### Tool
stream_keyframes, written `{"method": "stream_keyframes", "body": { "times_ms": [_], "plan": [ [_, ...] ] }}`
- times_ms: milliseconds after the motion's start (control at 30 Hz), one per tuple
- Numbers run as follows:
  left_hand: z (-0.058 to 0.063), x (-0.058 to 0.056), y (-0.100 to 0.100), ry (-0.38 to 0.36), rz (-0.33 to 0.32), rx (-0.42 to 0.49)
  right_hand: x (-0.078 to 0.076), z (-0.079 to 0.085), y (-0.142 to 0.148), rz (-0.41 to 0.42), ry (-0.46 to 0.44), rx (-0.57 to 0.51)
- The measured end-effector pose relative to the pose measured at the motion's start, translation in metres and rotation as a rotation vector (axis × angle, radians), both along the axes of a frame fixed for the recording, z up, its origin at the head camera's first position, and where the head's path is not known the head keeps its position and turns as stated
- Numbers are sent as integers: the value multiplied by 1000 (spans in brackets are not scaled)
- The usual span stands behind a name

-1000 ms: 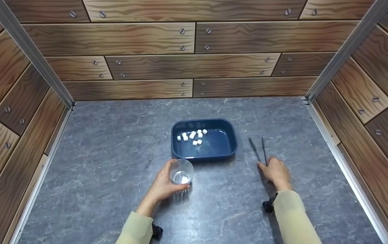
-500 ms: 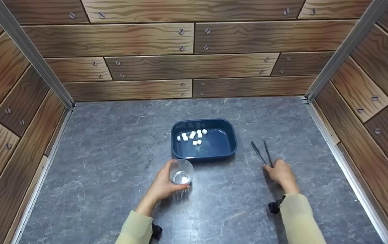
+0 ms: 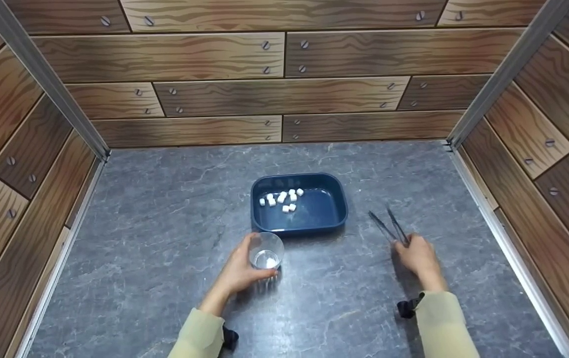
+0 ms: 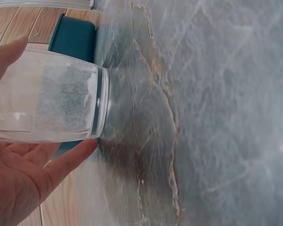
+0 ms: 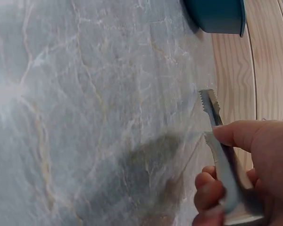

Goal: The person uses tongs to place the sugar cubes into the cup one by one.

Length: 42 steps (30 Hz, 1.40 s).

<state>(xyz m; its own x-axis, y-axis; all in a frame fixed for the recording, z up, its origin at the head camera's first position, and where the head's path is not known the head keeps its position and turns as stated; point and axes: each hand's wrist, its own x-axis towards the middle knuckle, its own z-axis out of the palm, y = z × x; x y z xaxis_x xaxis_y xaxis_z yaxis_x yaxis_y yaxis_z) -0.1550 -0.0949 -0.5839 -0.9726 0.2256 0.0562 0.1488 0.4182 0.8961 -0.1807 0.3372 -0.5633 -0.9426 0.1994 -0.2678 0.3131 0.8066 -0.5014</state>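
Observation:
A clear plastic cup stands on the grey marbled table, just in front of a dark blue tray. My left hand holds the cup from its left side, thumb near and fingers far. A white spot shows at the cup's bottom; I cannot tell if it is a cube or glare. In the tray lie several small white cubes, mostly in its left half. Right of the tray, my right hand grips metal tongs. Their serrated tips stand apart with nothing between them, above the table.
Wood-patterned walls close off the back, left and right of the table. Metal rails run along the side edges. A black wrist device sits at each yellow sleeve.
My right hand has drawn the tongs to the right and slightly back toward me, tilting them more leftward. My left hand, the cup, the tray and the cubes stay where they were.

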Motion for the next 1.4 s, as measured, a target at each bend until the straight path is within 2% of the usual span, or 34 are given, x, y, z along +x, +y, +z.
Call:
{"method": "stream_keyframes", "body": {
  "times_ms": [167,267,433,600,767,900,1067,1200,1400],
  "plan": [
    [0,0,1,3,20,-4,0,6,-1,5,-30,8],
    [-1,0,2,18,39,-15,1,8,-4,4,-6,17],
    [-2,-1,5,36,67,-38,0,10,-9,-21,132,17],
    [-3,-2,7,33,85,-12,-2,15,-15,-23,235,30],
    [-5,-3,8,10,93,11,-5,18,-23,22,340,46],
    [-5,-6,8,-15,100,37,-7,22,-34,58,403,-5],
    [-5,-8,8,-8,110,44,-11,28,-52,102,454,-50],
    [-6,-8,8,7,106,46,-16,32,-67,133,451,-42],
    [-5,-8,9,18,106,36,-23,38,-87,226,348,-22]
  ]
}}
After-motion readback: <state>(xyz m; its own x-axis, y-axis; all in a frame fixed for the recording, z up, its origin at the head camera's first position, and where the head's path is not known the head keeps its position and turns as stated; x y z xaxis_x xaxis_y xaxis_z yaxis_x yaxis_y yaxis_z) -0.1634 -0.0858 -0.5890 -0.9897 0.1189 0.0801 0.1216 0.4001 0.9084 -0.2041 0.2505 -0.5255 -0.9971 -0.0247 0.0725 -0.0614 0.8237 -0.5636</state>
